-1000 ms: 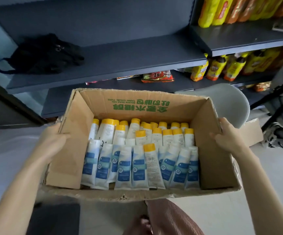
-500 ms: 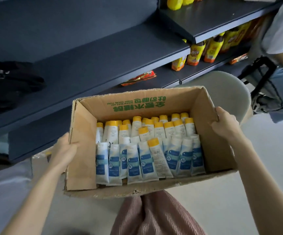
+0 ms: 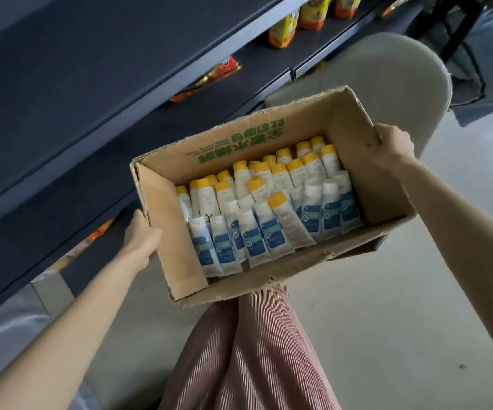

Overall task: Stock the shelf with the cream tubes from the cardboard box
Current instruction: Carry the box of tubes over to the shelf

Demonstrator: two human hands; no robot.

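Lowering cardboard box [image 3: 180, 255] away from shelf [image 3: 91, 84] | right hand [image 3: 387, 146] clamps rim; left hand [image 3: 141, 235] fingers hidden (cannot tell) | cream tubes [image 3: 269, 208] unstocked

A dark blue-grey metal shelf unit [image 3: 97, 93] ran along the far left. On one of its boards lay a flat red-orange snack packet [image 3: 209, 79], with upright yellow-orange pouches [image 3: 283, 28] further right. A second orange packet [image 3: 100, 232] lay on a lower board, nearer and further left. The pale grey floor [image 3: 416, 291] spread across the near right.
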